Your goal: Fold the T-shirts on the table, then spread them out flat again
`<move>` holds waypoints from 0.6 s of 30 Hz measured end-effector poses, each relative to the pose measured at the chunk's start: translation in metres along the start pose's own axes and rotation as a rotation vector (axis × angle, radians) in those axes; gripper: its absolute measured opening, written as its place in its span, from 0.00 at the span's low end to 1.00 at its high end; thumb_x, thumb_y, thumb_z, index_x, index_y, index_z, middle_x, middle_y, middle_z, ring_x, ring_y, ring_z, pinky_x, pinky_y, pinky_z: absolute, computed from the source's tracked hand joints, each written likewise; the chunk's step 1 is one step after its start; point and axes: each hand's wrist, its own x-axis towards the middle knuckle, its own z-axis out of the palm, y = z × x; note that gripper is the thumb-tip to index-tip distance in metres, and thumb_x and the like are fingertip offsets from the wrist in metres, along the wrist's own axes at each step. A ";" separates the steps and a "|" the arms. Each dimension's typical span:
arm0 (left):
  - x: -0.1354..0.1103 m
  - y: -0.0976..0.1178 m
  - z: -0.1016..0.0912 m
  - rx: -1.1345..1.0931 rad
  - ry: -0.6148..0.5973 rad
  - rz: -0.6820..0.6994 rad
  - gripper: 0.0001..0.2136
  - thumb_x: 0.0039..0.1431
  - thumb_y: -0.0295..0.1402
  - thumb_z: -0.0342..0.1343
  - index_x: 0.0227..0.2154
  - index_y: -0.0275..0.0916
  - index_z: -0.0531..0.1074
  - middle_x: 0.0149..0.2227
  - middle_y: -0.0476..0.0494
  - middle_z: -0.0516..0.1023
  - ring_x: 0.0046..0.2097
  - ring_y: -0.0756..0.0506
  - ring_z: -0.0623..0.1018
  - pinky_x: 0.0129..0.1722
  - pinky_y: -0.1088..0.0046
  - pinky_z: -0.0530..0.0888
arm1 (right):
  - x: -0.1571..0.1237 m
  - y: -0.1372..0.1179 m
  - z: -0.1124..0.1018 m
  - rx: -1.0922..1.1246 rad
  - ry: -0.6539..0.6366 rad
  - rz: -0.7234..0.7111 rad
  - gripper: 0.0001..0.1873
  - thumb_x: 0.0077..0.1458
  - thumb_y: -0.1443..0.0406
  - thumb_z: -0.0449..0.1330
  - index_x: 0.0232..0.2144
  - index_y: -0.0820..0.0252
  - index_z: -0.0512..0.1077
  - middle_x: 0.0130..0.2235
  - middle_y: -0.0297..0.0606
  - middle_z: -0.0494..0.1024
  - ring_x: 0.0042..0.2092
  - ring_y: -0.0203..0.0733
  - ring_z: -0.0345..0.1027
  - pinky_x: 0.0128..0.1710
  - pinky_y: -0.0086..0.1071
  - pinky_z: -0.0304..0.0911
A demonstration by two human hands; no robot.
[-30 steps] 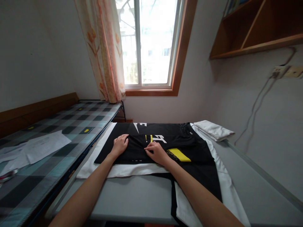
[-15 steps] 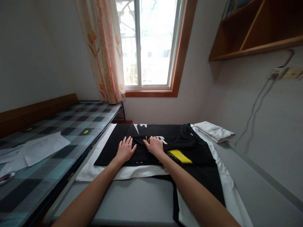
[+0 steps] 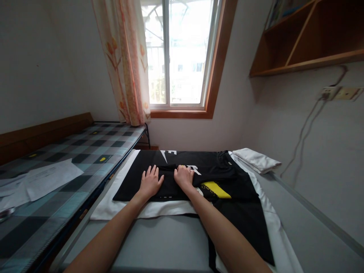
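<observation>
A black T-shirt [image 3: 241, 182] with white lettering and a yellow patch lies partly folded over a white cloth garment [image 3: 105, 206] on the grey table. My left hand [image 3: 151, 182] rests flat on the black fabric, fingers spread. Just to its right, my right hand [image 3: 184, 177] is curled with its fingers closed on the same fabric. The fingertips of the right hand are partly hidden. A loose black part of the shirt hangs out towards me beneath my right forearm.
A folded white cloth [image 3: 256, 160] sits at the table's far right corner, by the wall. On the left stands a bed with a checked mattress [image 3: 113, 144], papers [image 3: 54, 178] lying on it. A wooden shelf [image 3: 307, 62] and a plugged-in cable [image 3: 304, 132] are on the right wall.
My right hand has turned slightly and its fingers have curled in more on the black fabric, covering a yellow letter. The left hand stays in place. The view has shifted slightly.
</observation>
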 end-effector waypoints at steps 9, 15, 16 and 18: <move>-0.003 0.003 -0.002 -0.039 -0.036 0.238 0.26 0.66 0.44 0.41 0.64 0.40 0.58 0.67 0.40 0.56 0.67 0.38 0.56 0.65 0.47 0.50 | -0.004 -0.002 0.002 -0.003 -0.075 -0.558 0.17 0.63 0.61 0.52 0.53 0.52 0.69 0.57 0.42 0.69 0.58 0.49 0.60 0.57 0.46 0.56; -0.005 0.000 -0.002 -0.049 -0.063 0.196 0.29 0.65 0.49 0.40 0.64 0.40 0.58 0.67 0.38 0.55 0.68 0.37 0.55 0.64 0.48 0.53 | -0.002 0.005 -0.001 -0.039 -0.168 -0.542 0.20 0.61 0.58 0.58 0.52 0.61 0.67 0.52 0.43 0.71 0.48 0.44 0.69 0.46 0.44 0.68; -0.005 -0.001 -0.003 -0.051 -0.065 0.200 0.29 0.65 0.49 0.40 0.64 0.41 0.58 0.67 0.38 0.56 0.68 0.37 0.55 0.64 0.47 0.52 | -0.001 0.007 -0.002 -0.041 -0.173 -0.542 0.19 0.61 0.58 0.58 0.52 0.60 0.68 0.52 0.43 0.71 0.48 0.44 0.69 0.46 0.44 0.68; -0.006 0.000 -0.005 -0.054 -0.063 0.216 0.28 0.65 0.49 0.41 0.63 0.42 0.59 0.67 0.38 0.56 0.68 0.36 0.55 0.64 0.44 0.50 | 0.000 0.016 -0.006 -0.044 -0.181 -0.540 0.20 0.61 0.58 0.58 0.53 0.60 0.67 0.53 0.43 0.70 0.49 0.45 0.68 0.47 0.45 0.68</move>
